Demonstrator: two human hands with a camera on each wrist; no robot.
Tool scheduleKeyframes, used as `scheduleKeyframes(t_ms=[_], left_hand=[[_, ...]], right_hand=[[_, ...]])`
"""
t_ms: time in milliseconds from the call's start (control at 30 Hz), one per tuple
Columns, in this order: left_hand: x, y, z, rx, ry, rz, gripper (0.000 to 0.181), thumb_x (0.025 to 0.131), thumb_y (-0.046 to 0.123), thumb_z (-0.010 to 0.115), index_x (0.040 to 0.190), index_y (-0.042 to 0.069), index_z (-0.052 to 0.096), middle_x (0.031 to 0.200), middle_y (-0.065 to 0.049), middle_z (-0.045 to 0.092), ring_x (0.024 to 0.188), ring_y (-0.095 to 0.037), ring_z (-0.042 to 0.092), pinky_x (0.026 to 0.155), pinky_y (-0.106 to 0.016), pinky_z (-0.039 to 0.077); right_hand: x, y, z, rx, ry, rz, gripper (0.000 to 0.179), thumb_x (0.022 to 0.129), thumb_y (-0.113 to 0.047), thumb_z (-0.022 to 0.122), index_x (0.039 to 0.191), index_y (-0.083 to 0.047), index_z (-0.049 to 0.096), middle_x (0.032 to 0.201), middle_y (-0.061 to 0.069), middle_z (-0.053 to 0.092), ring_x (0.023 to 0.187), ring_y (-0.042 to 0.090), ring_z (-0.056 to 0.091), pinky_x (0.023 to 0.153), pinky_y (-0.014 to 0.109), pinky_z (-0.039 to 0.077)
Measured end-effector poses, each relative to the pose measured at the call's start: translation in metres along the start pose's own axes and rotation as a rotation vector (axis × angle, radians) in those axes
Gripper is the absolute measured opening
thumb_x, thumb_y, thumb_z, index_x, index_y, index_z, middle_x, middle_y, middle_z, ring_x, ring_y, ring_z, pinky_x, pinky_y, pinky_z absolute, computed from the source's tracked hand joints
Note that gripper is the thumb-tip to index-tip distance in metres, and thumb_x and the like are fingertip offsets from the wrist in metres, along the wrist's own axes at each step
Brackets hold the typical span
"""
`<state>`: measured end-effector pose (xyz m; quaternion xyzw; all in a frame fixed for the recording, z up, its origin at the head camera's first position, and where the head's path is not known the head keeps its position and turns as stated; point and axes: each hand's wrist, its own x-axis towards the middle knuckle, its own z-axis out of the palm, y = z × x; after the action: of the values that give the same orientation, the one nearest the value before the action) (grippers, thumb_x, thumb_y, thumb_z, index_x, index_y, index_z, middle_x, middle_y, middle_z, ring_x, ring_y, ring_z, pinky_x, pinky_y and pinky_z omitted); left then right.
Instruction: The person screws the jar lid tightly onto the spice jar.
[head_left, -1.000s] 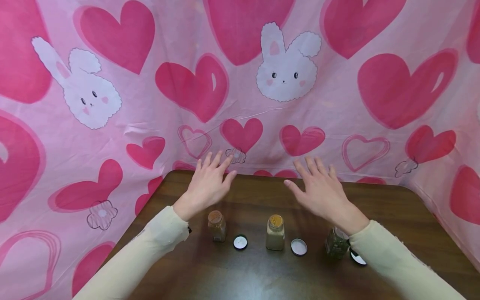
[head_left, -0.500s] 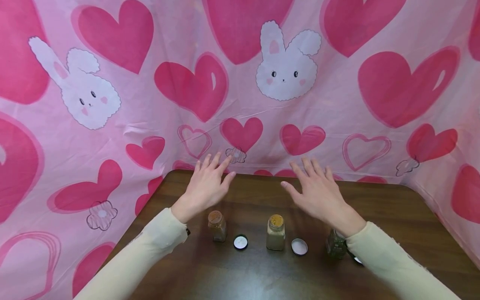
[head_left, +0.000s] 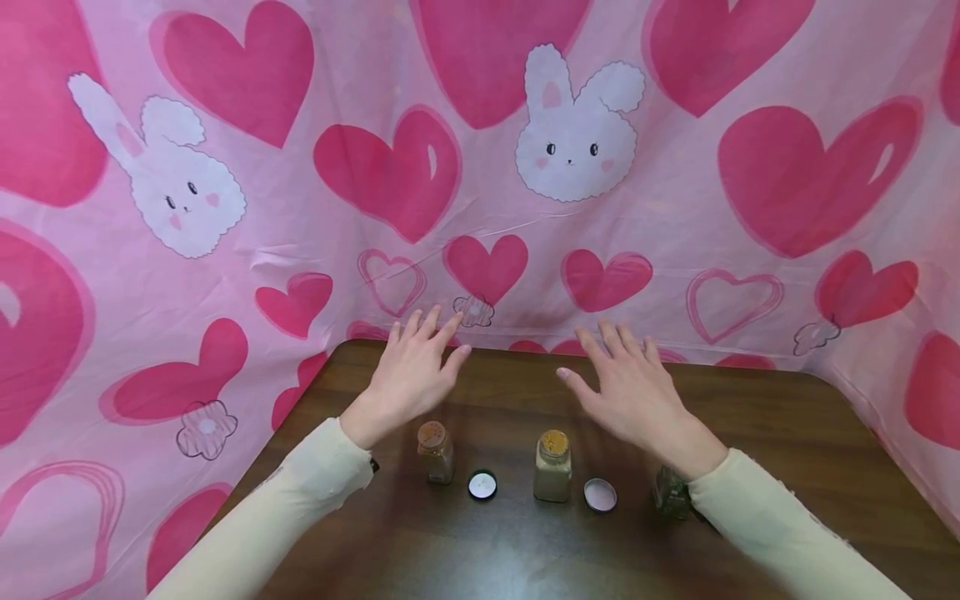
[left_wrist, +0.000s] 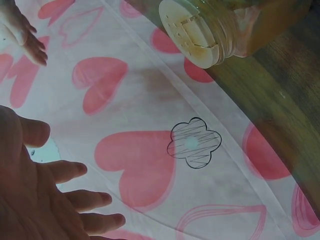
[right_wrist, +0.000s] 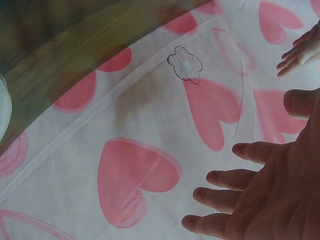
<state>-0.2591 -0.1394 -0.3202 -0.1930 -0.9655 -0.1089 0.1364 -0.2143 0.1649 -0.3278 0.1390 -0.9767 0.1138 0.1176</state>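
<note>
Both hands are raised over the brown table with fingers spread and nothing in them. My left hand (head_left: 411,373) is above and beyond a small spice jar (head_left: 436,457) with an orange-brown shaker top. In the left wrist view, that jar's perforated top (left_wrist: 192,35) shows close up. Right of centre, my right hand (head_left: 632,390) hovers, palm down. Between the hands, nearer me, stands a jar of tan powder (head_left: 552,473) with a yellow top. A jar with dark green contents (head_left: 670,493) is partly hidden by my right sleeve.
One round lid (head_left: 482,485) lies right of the orange-topped jar, another lid (head_left: 601,496) right of the yellow-topped one. The wooden table (head_left: 450,554) ends at the back against a pink cloth (head_left: 480,217) with hearts and rabbits, which also hangs at both sides.
My right hand has drifted a little to the left, and its sleeve now covers the lid beside the green jar. The left hand stays nearly still; jars and lids have not moved.
</note>
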Motion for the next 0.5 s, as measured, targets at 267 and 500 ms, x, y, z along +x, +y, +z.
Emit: scheduleKeyframes(t_ms=[267,500], left_hand=[[-0.0035,0.0003,-0.0014,-0.022,-0.001,-0.007,0.064,0.105,0.045,0.056,0.162,0.018,0.044,0.164,-0.021,0.039,0.15,-0.046,0.033,0.12,-0.067,0.018],[-0.0042,-0.0016,-0.0015,-0.008,0.039,0.007,0.061,0.106,0.045,0.056,0.158,0.014,0.05,0.157,-0.02,0.049,0.145,-0.044,0.042,0.119,-0.066,0.023]], right_hand=[[-0.0022,-0.003,0.0022,0.005,0.01,-0.01,0.081,0.103,-0.061,0.053,0.162,-0.008,0.04,0.165,0.028,0.032,0.152,0.053,0.021,0.118,0.072,0.013],[-0.003,-0.0062,0.0041,0.016,0.037,-0.027,0.079,0.102,-0.059,0.057,0.16,-0.008,0.043,0.162,0.028,0.038,0.15,0.052,0.027,0.118,0.07,0.016]])
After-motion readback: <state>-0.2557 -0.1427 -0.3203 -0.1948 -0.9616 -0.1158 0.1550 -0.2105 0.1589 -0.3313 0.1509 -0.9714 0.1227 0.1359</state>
